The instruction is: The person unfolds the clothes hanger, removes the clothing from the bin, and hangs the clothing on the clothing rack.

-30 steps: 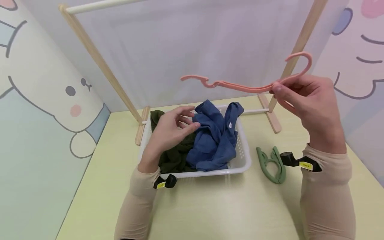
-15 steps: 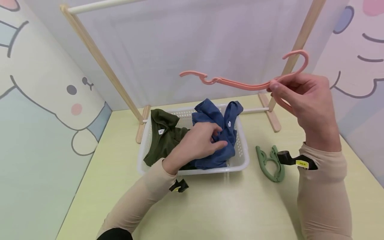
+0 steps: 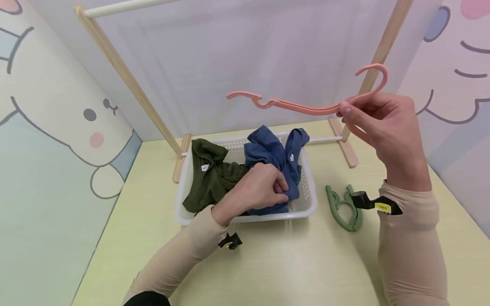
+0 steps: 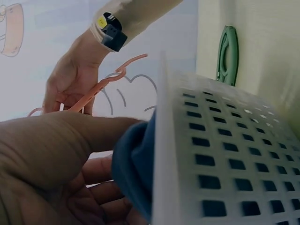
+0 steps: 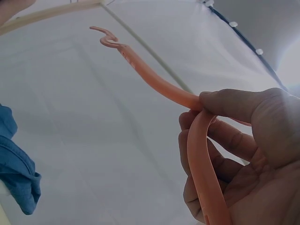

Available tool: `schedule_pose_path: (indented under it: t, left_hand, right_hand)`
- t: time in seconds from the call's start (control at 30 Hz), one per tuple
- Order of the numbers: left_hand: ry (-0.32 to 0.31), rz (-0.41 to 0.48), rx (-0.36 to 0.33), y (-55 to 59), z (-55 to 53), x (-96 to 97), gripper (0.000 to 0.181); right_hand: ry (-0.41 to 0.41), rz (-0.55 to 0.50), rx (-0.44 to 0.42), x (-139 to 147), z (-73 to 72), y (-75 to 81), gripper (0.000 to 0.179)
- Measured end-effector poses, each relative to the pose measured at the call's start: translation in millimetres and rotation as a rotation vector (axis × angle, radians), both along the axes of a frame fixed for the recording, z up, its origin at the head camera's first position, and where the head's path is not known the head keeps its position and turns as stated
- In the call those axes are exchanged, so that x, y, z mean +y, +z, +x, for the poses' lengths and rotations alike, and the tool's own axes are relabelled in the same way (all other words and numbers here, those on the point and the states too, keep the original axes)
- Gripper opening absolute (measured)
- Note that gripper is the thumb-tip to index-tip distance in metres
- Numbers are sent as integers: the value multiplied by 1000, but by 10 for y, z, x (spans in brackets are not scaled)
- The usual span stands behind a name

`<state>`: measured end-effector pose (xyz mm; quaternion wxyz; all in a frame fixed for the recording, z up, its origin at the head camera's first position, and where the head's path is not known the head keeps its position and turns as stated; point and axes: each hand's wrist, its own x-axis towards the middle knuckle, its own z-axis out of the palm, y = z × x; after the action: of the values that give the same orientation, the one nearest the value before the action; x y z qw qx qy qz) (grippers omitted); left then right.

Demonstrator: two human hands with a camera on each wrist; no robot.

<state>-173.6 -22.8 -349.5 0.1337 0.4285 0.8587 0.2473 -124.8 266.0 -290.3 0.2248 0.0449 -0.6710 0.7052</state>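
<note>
My right hand holds a pink folding hanger in the air, right of the basket, its thumb pressed against the fingers near the middle. One arm of the hanger reaches out to the left; its hook curves above the hand. Down in the white basket, my left hand pinches a fold of a blue garment; the left wrist view shows the blue fold between thumb and fingers. Beside it in the basket lies a dark green garment with a white label.
The white perforated basket sits on a pale yellow table. A green folding hanger lies to its right. Behind stands a rack with wooden posts and a white top bar. Cartoon-printed walls flank both sides.
My left hand has moved right and down from above the dark green garment onto the blue one and now grips it. The right hand with the pink hanger has shifted slightly left.
</note>
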Motion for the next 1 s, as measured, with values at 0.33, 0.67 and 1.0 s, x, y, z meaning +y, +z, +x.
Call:
schedule_pose_path:
  t: [0.33, 0.67, 1.0]
  left_hand:
    - [75, 183, -8, 240, -104, -281, 3]
    - [250, 417, 118, 408, -115, -646, 10]
    - [361, 432, 96, 339, -87, -741, 16]
  right_hand:
    - [-18, 36, -1, -8, -14, -4, 32]
    - [-21, 40, 23, 17, -20, -46, 30]
    - [-25, 24, 29, 64, 15, -40, 29]
